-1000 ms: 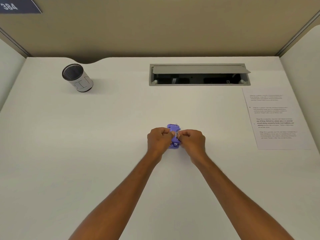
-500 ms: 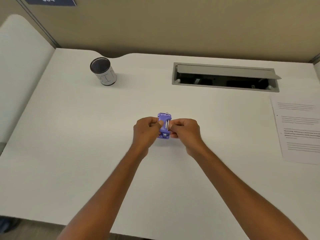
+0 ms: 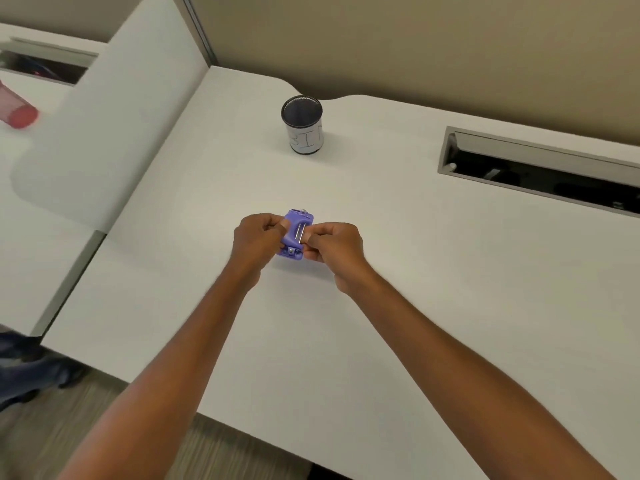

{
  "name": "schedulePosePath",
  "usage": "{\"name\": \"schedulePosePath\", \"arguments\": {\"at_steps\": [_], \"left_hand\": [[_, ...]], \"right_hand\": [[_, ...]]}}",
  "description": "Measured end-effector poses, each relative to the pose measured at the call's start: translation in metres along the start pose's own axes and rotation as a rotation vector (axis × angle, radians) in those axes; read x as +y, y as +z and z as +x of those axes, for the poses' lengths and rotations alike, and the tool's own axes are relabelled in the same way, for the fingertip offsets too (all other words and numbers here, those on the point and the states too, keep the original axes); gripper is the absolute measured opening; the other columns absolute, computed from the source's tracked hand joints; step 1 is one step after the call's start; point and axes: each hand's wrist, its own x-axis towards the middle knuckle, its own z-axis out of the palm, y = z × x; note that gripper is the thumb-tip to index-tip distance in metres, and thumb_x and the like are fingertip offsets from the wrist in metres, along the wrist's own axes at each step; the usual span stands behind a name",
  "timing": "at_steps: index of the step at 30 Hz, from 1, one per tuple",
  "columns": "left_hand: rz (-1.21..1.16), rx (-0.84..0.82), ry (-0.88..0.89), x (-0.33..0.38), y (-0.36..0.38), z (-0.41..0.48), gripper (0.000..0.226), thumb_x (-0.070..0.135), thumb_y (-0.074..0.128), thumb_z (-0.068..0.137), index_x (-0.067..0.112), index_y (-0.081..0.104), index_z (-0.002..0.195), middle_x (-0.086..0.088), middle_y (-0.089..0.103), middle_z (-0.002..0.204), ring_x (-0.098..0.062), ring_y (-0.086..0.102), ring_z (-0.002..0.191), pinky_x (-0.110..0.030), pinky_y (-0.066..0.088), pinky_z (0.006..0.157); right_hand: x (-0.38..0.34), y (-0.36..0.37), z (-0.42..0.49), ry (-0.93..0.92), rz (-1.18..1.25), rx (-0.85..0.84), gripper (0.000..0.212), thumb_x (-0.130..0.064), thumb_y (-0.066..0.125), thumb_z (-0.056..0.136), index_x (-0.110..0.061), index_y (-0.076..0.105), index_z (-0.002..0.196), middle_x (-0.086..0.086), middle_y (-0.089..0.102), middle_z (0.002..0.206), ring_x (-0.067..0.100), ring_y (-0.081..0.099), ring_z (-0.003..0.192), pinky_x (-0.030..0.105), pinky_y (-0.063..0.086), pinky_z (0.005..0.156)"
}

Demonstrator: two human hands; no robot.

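Observation:
A small purple plastic device (image 3: 295, 233) with two thin metal rods along its middle and small screws at its ends sits between my hands over the white desk (image 3: 415, 271). My left hand (image 3: 258, 240) grips its left side with curled fingers. My right hand (image 3: 334, 247) pinches its right side, thumb and fingertips near the rods. The sides of the device are hidden by my fingers.
A black mesh cup (image 3: 302, 124) with a white label stands at the back of the desk. A grey cable hatch (image 3: 540, 168) lies open at the back right. A white divider panel (image 3: 114, 116) rises at the left, with a red cup (image 3: 15, 109) beyond it.
My view has swung to the left, so the paper sheet at the right has dropped out and the neighbouring desk has come in. Both hands keep the same hold on the purple device.

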Motion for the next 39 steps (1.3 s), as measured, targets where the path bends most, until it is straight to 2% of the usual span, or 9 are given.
{"name": "schedulePosePath", "arguments": {"at_steps": [5, 8, 12, 17, 24, 27, 30, 34, 39], "left_hand": [[-0.013, -0.017, -0.029, -0.026, -0.023, 0.026, 0.02, 0.018, 0.066, 0.102, 0.005, 0.081, 0.099, -0.017, 0.083, 0.102, -0.041, 0.078, 0.1, -0.057, 0.063, 0.103], [-0.03, -0.046, -0.041, -0.038, -0.028, 0.037, 0.019, 0.017, 0.067, 0.103, 0.005, 0.082, 0.102, -0.014, 0.082, 0.097, -0.028, 0.074, 0.088, -0.056, 0.064, 0.103], [-0.044, -0.078, -0.048, -0.049, -0.029, 0.045, 0.02, 0.016, 0.068, 0.105, 0.002, 0.081, 0.105, -0.02, 0.082, 0.102, -0.027, 0.073, 0.087, -0.056, 0.063, 0.102], [-0.062, -0.099, -0.031, -0.055, -0.027, 0.052, 0.019, 0.017, 0.068, 0.106, 0.003, 0.081, 0.105, -0.015, 0.08, 0.094, -0.025, 0.074, 0.08, -0.052, 0.066, 0.097], [-0.117, 0.013, -0.042, -0.059, -0.025, 0.045, 0.02, 0.027, 0.076, 0.1, 0.014, 0.08, 0.115, -0.01, 0.083, 0.107, -0.028, 0.078, 0.099, -0.047, 0.064, 0.099], [-0.113, 0.232, 0.037, -0.056, -0.021, 0.036, 0.027, 0.039, 0.079, 0.096, 0.024, 0.078, 0.118, 0.0, 0.078, 0.108, -0.007, 0.066, 0.087, -0.025, 0.058, 0.087], [-0.121, 0.302, 0.188, -0.044, -0.004, 0.017, 0.02, 0.041, 0.078, 0.094, 0.028, 0.079, 0.11, 0.008, 0.075, 0.101, 0.001, 0.06, 0.078, -0.007, 0.047, 0.071], [-0.16, 0.178, 0.285, -0.02, 0.044, -0.017, 0.01, 0.033, 0.08, 0.094, 0.03, 0.081, 0.104, 0.017, 0.074, 0.09, 0.001, 0.061, 0.075, -0.009, 0.049, 0.072], [-0.118, 0.015, 0.369, -0.006, 0.12, -0.061, 0.012, 0.02, 0.082, 0.094, 0.03, 0.085, 0.1, 0.016, 0.078, 0.091, -0.002, 0.066, 0.078, -0.009, 0.049, 0.073]], "right_hand": [[0.006, 0.037, 0.012, 0.033, -0.012, -0.009, 0.013, 0.002, 0.069, 0.096, -0.002, 0.082, 0.093, 0.023, 0.083, 0.104, 0.019, 0.075, 0.072, 0.03, 0.069, 0.077], [0.01, 0.049, 0.017, 0.045, -0.023, 0.003, 0.018, 0.003, 0.069, 0.096, -0.007, 0.08, 0.086, 0.024, 0.082, 0.104, 0.021, 0.074, 0.073, 0.036, 0.07, 0.082], [0.015, 0.056, 0.025, 0.096, -0.031, 0.022, 0.022, 0.0, 0.068, 0.096, -0.012, 0.078, 0.08, 0.018, 0.077, 0.087, 0.024, 0.07, 0.073, 0.049, 0.069, 0.09], [0.021, 0.057, 0.031, 0.106, -0.018, 0.023, 0.015, -0.001, 0.068, 0.098, -0.007, 0.08, 0.09, 0.014, 0.077, 0.088, 0.023, 0.071, 0.072, 0.044, 0.07, 0.088], [0.019, 0.05, 0.026, 0.09, 0.01, 0.025, 0.018, -0.001, 0.07, 0.095, -0.01, 0.079, 0.083, 0.013, 0.077, 0.084, 0.022, 0.071, 0.071, 0.043, 0.07, 0.087], [0.017, 0.029, 0.018, 0.064, 0.047, 0.037, 0.012, -0.004, 0.073, 0.094, -0.012, 0.08, 0.089, 0.015, 0.083, 0.096, 0.019, 0.075, 0.075, 0.035, 0.07, 0.083], [0.017, -0.006, 0.006, 0.005, 0.092, 0.049, 0.009, -0.007, 0.075, 0.093, -0.012, 0.083, 0.095, 0.014, 0.085, 0.103, 0.019, 0.08, 0.082, 0.033, 0.069, 0.086], [0.022, -0.065, -0.015, -0.034, 0.13, 0.121, 0.009, -0.011, 0.077, 0.093, -0.016, 0.085, 0.097, 0.011, 0.086, 0.1, 0.03, 0.083, 0.096, 0.036, 0.069, 0.09], [0.037, -0.15, -0.036, -0.06, 0.108, 0.252, 0.01, -0.01, 0.078, 0.095, -0.015, 0.085, 0.101, 0.008, 0.086, 0.097, 0.029, 0.083, 0.094, 0.035, 0.069, 0.089]]}}
